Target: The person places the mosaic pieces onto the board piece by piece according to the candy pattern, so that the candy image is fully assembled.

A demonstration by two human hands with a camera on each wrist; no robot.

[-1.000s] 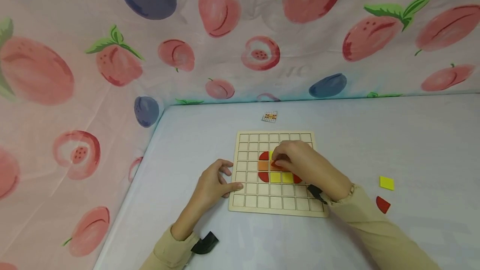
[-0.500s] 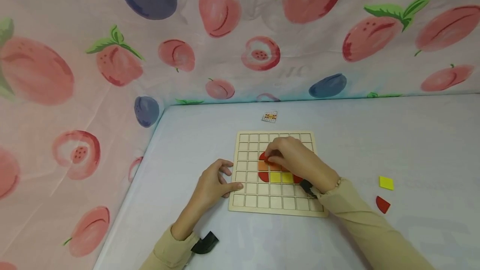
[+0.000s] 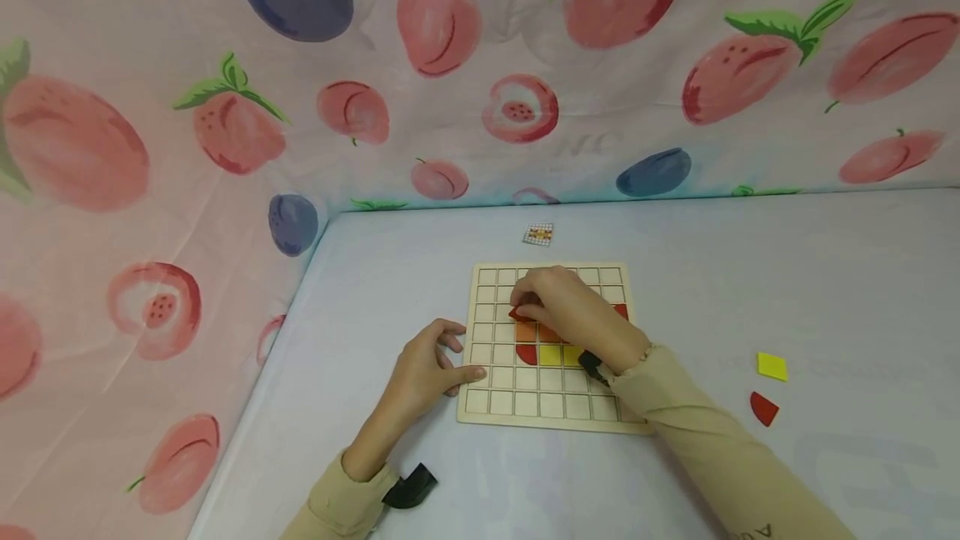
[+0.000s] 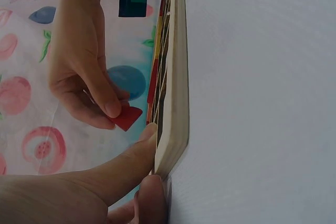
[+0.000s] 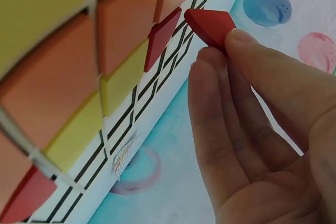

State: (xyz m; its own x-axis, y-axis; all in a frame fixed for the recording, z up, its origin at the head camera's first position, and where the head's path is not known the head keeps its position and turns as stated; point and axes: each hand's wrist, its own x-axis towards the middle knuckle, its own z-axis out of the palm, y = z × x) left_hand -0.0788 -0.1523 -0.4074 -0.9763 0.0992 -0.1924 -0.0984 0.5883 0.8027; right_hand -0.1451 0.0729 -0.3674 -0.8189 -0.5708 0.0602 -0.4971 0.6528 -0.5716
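Observation:
A red quarter-circle tile (image 5: 211, 25) is pinched between the thumb and fingertips of my right hand (image 3: 557, 300). It hovers just above the upper-left part of the coloured pattern on a wooden grid board (image 3: 502, 402). Orange tiles (image 3: 527, 332), yellow tiles (image 3: 550, 355) and red tiles (image 3: 527, 354) sit in the board's cells, some of them hidden by my right hand. My left hand (image 3: 426, 367) holds the board's left edge, its thumb on the top face and its fingers along the side.
Right of the board lie a loose yellow square tile (image 3: 772, 366) and a loose red quarter-circle tile (image 3: 764, 409). Behind the board is a small pattern card (image 3: 538, 233). Fruit-printed cloth (image 3: 442, 140) rises along the table's back and left sides.
My right hand has moved left across the board with the red tile pinched in it, uncovering a red tile at the pattern's upper right. My left hand stays on the board's edge.

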